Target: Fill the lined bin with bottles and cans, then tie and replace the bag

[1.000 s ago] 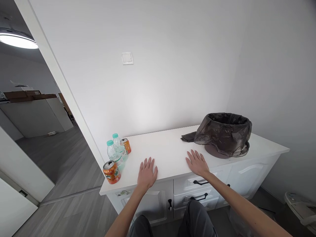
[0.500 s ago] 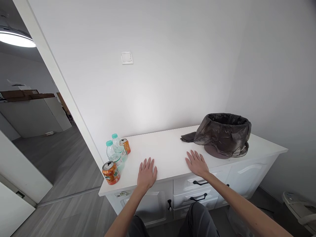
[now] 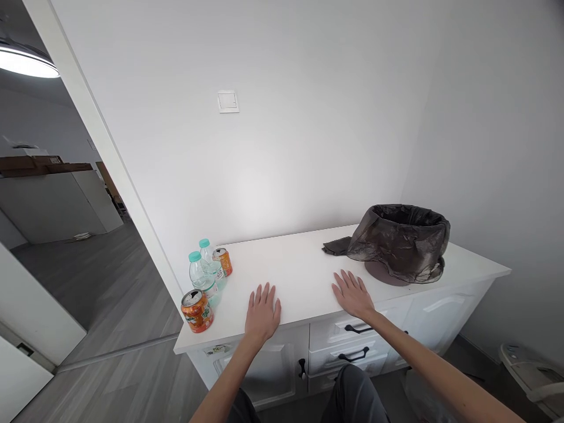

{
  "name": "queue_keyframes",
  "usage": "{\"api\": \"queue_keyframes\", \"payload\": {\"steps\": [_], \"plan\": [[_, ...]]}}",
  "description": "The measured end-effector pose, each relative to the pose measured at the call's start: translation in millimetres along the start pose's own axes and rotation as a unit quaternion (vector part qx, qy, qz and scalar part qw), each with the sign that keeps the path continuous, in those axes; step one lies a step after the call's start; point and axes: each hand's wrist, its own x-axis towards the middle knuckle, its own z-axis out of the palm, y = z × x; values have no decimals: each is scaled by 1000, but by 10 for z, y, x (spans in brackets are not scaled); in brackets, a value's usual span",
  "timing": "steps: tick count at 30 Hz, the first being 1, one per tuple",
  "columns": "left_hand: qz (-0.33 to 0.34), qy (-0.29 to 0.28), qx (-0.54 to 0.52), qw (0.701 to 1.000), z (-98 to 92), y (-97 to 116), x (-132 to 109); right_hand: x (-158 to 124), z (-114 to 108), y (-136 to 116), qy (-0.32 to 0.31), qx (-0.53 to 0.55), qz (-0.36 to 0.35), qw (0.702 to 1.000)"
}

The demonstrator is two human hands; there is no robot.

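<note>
My left hand lies flat on the front of the white cabinet top, fingers stretched out and nothing in it. To its left stand an orange soda can, two clear plastic bottles with teal caps, the nearer bottle and the farther bottle, and a second orange can behind. My right hand also rests flat and empty, fingers slightly spread. It is nearest to a trash bin lined with a dark translucent bag, whose loose end trails left on the surface.
Below the top are white drawers and doors with black handles. A light switch is on the wall behind. An open doorway leads to another room at left. A pale appliance stands on the floor at lower right.
The view has shifted very slightly. Both hands stay flat in the same places, and the cans, bottles and bin have not moved.
</note>
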Motion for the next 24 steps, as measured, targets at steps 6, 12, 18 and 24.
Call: {"api": "queue_keyframes", "payload": {"steps": [6,12,18,24], "plan": [[9,15,2,1000,4,-21,-6,-9,-10,-27,4,-11,0,1000],[18,30,-9,999,88,-66,5,45,86,21,27,-22,-4,999],[20,31,-12,999,72,-71,-1,-2,-27,-51,-4,-16,-6,1000],[20,44,-3,999,95,-79,-14,-178,-604,-76,69,-13,-118,991]]}}
